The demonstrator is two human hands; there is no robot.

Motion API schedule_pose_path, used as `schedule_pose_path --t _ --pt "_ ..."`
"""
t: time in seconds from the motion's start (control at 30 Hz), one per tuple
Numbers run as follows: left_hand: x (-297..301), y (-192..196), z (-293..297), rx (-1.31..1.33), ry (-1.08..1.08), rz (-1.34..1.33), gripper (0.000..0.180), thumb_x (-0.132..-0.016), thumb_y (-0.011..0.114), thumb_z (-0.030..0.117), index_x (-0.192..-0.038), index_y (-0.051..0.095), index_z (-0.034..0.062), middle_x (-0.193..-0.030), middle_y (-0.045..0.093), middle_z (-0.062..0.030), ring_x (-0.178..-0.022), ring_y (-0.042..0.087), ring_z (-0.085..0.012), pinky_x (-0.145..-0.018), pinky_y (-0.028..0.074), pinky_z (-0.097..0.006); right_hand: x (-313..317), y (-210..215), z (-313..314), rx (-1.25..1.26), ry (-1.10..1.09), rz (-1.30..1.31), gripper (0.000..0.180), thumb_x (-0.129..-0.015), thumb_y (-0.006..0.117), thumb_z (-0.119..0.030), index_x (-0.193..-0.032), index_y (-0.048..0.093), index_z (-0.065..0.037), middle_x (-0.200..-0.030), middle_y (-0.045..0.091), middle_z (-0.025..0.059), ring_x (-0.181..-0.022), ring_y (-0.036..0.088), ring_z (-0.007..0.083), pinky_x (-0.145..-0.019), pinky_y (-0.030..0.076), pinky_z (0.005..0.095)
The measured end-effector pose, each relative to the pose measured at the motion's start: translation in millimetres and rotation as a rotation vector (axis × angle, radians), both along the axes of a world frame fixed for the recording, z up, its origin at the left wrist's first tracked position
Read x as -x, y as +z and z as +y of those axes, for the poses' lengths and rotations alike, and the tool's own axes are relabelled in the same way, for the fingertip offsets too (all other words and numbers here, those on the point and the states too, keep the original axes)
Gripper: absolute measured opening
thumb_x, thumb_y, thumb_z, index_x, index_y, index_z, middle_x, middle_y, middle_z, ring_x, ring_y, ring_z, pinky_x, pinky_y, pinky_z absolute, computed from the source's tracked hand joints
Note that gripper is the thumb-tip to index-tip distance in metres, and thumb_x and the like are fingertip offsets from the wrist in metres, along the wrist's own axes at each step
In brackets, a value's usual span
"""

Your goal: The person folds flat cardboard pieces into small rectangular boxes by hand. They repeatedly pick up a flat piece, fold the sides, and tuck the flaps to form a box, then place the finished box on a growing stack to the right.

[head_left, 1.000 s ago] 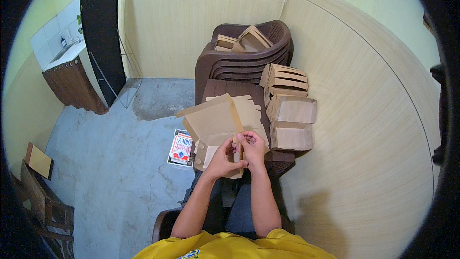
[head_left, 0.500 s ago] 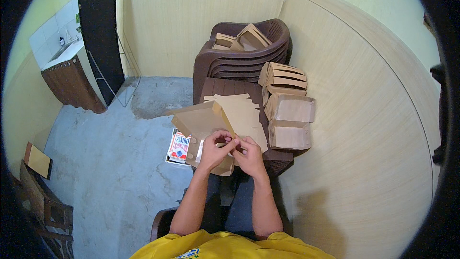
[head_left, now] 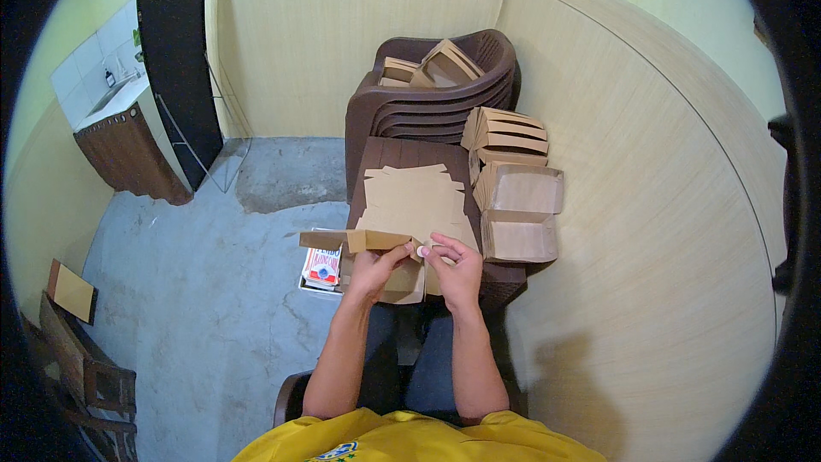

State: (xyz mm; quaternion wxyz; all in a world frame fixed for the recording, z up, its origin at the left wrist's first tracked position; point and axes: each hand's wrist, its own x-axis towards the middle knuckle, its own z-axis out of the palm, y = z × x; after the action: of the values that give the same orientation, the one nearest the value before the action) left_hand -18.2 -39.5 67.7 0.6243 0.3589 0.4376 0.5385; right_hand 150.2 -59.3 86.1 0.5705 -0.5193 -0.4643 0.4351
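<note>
A brown cardboard box (head_left: 376, 240), partly folded, rests over my lap and the near end of the brown table. Its lid panel is tilted so that it shows almost edge-on. My left hand (head_left: 371, 274) grips the box wall near its right corner, thumb on the near side. At that corner my right hand (head_left: 459, 274) has its thumb and curled fingers against the box's edge; a small pale spot shows by the thumb tip, too small to make out. Flat cardboard blanks (head_left: 415, 197) lie stacked just beyond the hands.
Folded boxes (head_left: 519, 239) stand along the right side of the brown table (head_left: 385, 152). More boxes (head_left: 445, 67) sit on stacked brown chairs (head_left: 363, 111) behind. Left of the work, a white tray (head_left: 321, 291) holds a red-and-white pack (head_left: 321, 267). The panelled wall (head_left: 650, 231) rises at right.
The raised lid panel has tipped down, uncovering more of the flat blanks. My right hand has shifted slightly right, its fingers less bunched against the left hand.
</note>
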Motion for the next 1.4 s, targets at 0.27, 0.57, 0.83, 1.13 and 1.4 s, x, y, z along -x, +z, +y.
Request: schedule_pose_path --t 0.27,0.57,0.83,1.13,1.4 --pt "-3 -23 -1 -0.066 -0.017 0.049 0.042 -0.096 0.087 0.025 -0.127 0.074 0.0007 -0.121 0.076 -0.0081 -0.110 0.071 -0.0196 -0.095 0.056 -0.034 8 3 -1 -0.012 -0.102 -0.166 0.030 -0.088 0.089 -0.008 -0.112 0.079 0.006 -0.094 0.082 0.0133 -0.086 0.077 0.0153 -0.079 0.062 0.0300" --pt "-8 -19 -3 0.109 -0.039 0.068 0.041 -0.100 0.083 0.028 -0.133 0.072 0.0056 -0.127 0.073 -0.0070 -0.116 0.067 -0.0218 -0.095 0.058 -0.039 12 -6 -1 -0.103 -0.135 -0.243 0.027 -0.090 0.087 -0.008 -0.113 0.081 0.005 -0.098 0.083 0.0139 -0.088 0.077 0.0166 -0.081 0.063 0.0320" --pt "-6 -18 -3 0.144 -0.052 0.164 0.037 -0.102 0.080 0.025 -0.134 0.071 0.0082 -0.128 0.071 -0.0063 -0.115 0.068 -0.0222 -0.092 0.059 -0.042 17 -13 2 -0.056 -0.165 -0.251 0.025 -0.089 0.088 -0.009 -0.110 0.081 0.004 -0.096 0.082 0.0132 -0.087 0.077 0.0182 -0.082 0.063 0.0329" --pt "1 -41 -2 0.049 -0.088 0.053 0.029 -0.105 0.075 0.020 -0.132 0.070 0.0103 -0.127 0.071 -0.0055 -0.115 0.069 -0.0231 -0.090 0.062 -0.047 12 -24 10 -0.044 -0.110 -0.166 0.021 -0.090 0.088 -0.002 -0.108 0.079 0.004 -0.096 0.079 0.0079 -0.086 0.072 0.0122 -0.079 0.060 0.0280" --pt "10 -92 12 0.031 -0.056 -0.336 0.042 -0.104 0.075 0.030 -0.138 0.066 0.0063 -0.131 0.072 -0.0111 -0.117 0.072 -0.0254 -0.095 0.063 -0.045 7 -19 7 0.082 0.004 0.103 0.017 -0.093 0.083 0.002 -0.108 0.075 0.000 -0.094 0.076 0.0040 -0.081 0.069 0.0087 -0.066 0.058 0.0256"
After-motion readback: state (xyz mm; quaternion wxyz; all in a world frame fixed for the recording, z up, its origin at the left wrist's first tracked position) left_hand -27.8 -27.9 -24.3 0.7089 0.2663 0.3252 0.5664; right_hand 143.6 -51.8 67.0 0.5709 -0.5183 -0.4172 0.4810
